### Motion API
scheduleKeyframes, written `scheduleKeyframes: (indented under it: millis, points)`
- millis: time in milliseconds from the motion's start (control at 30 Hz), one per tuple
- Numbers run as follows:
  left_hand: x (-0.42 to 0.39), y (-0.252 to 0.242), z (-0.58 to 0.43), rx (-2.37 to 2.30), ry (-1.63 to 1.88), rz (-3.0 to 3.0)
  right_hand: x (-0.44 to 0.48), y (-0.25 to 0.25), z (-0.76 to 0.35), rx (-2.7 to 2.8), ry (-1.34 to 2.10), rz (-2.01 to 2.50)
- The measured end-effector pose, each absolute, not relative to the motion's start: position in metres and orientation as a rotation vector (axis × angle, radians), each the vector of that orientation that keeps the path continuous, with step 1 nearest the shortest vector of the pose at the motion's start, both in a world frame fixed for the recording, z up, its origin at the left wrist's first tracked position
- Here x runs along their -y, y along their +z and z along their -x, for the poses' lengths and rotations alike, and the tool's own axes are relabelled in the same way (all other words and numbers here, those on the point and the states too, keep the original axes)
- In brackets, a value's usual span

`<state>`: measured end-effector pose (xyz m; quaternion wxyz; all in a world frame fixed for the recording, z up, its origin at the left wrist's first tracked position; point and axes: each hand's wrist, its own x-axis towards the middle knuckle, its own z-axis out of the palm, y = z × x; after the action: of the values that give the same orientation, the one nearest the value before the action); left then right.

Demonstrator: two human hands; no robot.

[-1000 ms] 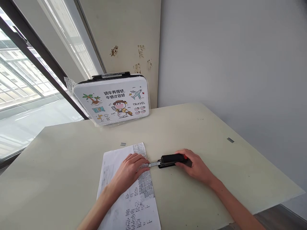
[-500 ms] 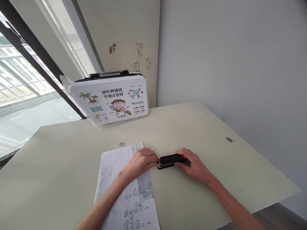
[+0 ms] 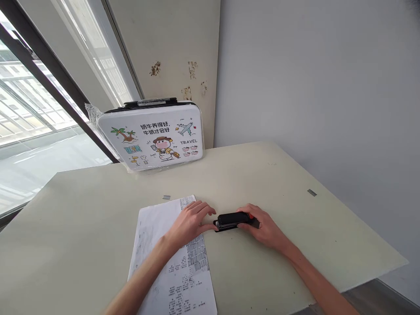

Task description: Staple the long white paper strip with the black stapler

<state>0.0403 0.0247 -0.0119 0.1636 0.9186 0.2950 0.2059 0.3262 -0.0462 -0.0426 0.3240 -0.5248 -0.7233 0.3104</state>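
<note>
A black stapler with a red tip lies on the pale table, just right of a printed sheet of paper. My right hand is wrapped round the stapler's rear end. My left hand rests on the paper's right edge, fingers spread, its fingertips touching the stapler's front end. The metal tray seen earlier at the stapler's front is no longer showing.
A white printed case wrapped in plastic stands at the table's far edge against the window frame. Two small strips of staples lie loose: one above the paper, another far right. The table's right and near edges drop off.
The stapler's metal tray stuck out toward the paper a second ago; my left hand moved right against it and it is now pushed in. My right hand stayed on the stapler.
</note>
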Motion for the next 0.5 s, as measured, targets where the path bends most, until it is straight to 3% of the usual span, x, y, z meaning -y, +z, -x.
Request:
scheduleKeyframes:
  millis: [267, 500]
  points:
    - [0.071, 0.008, 0.030, -1.047, 0.433, -2.621, 0.049, -0.042, -0.329, 1.940, 0.873, 1.360]
    - [0.146, -0.015, 0.055, -1.029, 0.326, -2.851, 0.054, -0.045, -0.331, 1.978, 0.897, 1.359]
